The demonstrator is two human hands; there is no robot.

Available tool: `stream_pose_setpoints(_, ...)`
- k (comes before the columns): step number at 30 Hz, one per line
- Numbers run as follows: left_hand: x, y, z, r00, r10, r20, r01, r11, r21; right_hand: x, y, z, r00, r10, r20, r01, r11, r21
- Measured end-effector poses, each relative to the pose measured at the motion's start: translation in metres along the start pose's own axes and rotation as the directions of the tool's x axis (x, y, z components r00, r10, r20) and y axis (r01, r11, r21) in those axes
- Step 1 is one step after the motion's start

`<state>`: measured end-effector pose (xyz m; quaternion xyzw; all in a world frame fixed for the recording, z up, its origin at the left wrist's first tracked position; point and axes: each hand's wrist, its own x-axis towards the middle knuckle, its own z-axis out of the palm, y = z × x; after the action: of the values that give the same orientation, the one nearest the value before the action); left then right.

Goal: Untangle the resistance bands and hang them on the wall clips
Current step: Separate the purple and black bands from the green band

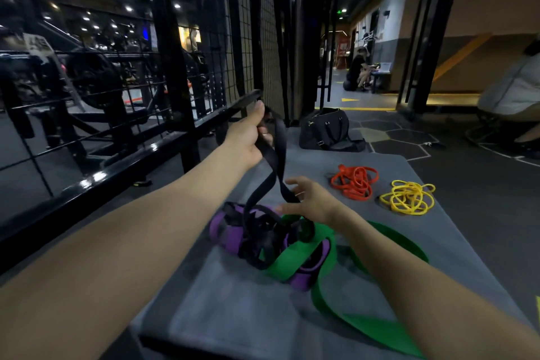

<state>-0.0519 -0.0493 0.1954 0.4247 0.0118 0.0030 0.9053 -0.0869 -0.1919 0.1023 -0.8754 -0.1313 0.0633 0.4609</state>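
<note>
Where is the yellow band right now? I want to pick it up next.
In the head view the yellow band lies bunched at the far right of the grey mat, just right of the orange band.

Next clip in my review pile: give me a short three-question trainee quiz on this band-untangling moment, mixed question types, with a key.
1. True or false: the left hand grips the flat black resistance band and holds it raised above the grey floor mat.
2. Which bands are knotted together with the black one in the pile? A) thin orange band and thin yellow band B) wide purple band and wide green band C) none
3. Fill in: the right hand reaches, fingers spread, for the ____ band.

Key
1. True.
2. B: wide purple band and wide green band; the thin orange band and thin yellow band lie apart.
3. Black.
</note>
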Motion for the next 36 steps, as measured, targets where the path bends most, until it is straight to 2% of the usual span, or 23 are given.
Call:
stream_pose_setpoints(4,-0.004,-0.011,0.015,0.999,-0.037,0.009,0.037,0.987,-0.156,0.005,-0.01,0.018,0.998,-0.065,0.007,0.065,0.998,0.015)
stream_pose_setpoints(6,-0.009,-0.02,0.024,0.999,-0.046,0.024,0.049,0.988,-0.144,0.008,-0.018,0.026,0.994,-0.092,-0.06,0.096,0.993,0.065)
stream_pose_setpoints(8,-0.009,-0.025,0.023,0.999,-0.008,0.034,0.007,0.999,0.036,0.01,-0.018,0.025,0.981,-0.036,-0.189,0.057,0.993,0.106)
stream_pose_setpoints(11,-0.006,-0.019,0.0,0.995,0.012,0.095,-0.044,0.94,0.339,0.008,-0.018,0.002,0.947,0.13,-0.294,-0.019,0.935,0.353)
stream_pose_setpoints(13,-0.004,-0.026,-0.024,0.994,-0.012,0.107,-0.046,0.851,0.523,0.003,-0.022,-0.025,0.927,0.155,-0.341,-0.01,0.919,0.394)
stream_pose_setpoints(16,-0.008,-0.056,-0.053,0.968,-0.164,0.192,-0.073,0.549,0.832,-0.001,-0.036,-0.06,0.899,0.121,-0.421,0.033,0.939,0.342)
stream_pose_setpoints(17,-0.008,-0.067,-0.059,0.937,-0.244,0.248,-0.111,0.467,0.877,0.0,-0.04,-0.07,0.893,0.112,-0.435,0.049,0.939,0.34)
stream_pose_setpoints(18,-0.009,-0.076,-0.063,0.911,-0.289,0.295,-0.153,0.425,0.892,0.002,-0.043,-0.077,0.89,0.106,-0.444,0.047,0.947,0.319)
stream_pose_setpoints(19,-0.009,-0.083,-0.065,0.905,-0.277,0.322,-0.2,0.391,0.898,0.002,-0.047,-0.084,0.889,0.101,-0.448,0.042,0.953,0.299)
stream_pose_setpoints(22,-0.003,-0.093,-0.062,0.923,-0.083,0.376,-0.34,0.283,0.897,0.001,-0.058,-0.103,0.875,0.1,-0.474,0.078,0.937,0.341)
stream_pose_setpoints(24,0.003,-0.096,-0.056,0.928,-0.012,0.373,-0.363,0.193,0.911,0.0,-0.061,-0.113,0.857,0.105,-0.505,0.122,0.91,0.396)
stream_pose_setpoints(25,0.005,-0.097,-0.054,0.933,0.02,0.36,-0.357,0.181,0.916,-0.002,-0.063,-0.115,0.841,0.111,-0.529,0.141,0.899,0.414)
stream_pose_setpoints(29,0.009,-0.078,-0.045,0.942,0.106,0.319,-0.336,0.243,0.91,-0.004,-0.048,-0.119,0.78,0.144,-0.61,0.068,0.948,0.31)
stream_pose_setpoints(30,0.008,-0.068,-0.042,0.945,0.121,0.303,-0.326,0.287,0.901,-0.003,-0.041,-0.12,0.77,0.139,-0.623,0.042,0.963,0.266)
stream_pose_setpoints(34,-0.004,-0.014,-0.009,0.957,0.167,0.238,-0.288,0.654,0.699,-0.004,-0.029,-0.111,0.777,0.086,-0.624,-0.051,0.996,0.073)
stream_pose_setpoints(36,-0.012,0.008,0.012,0.951,0.184,0.249,-0.305,0.707,0.638,-0.004,-0.03,-0.102,0.777,0.056,-0.627,-0.034,0.998,0.046)
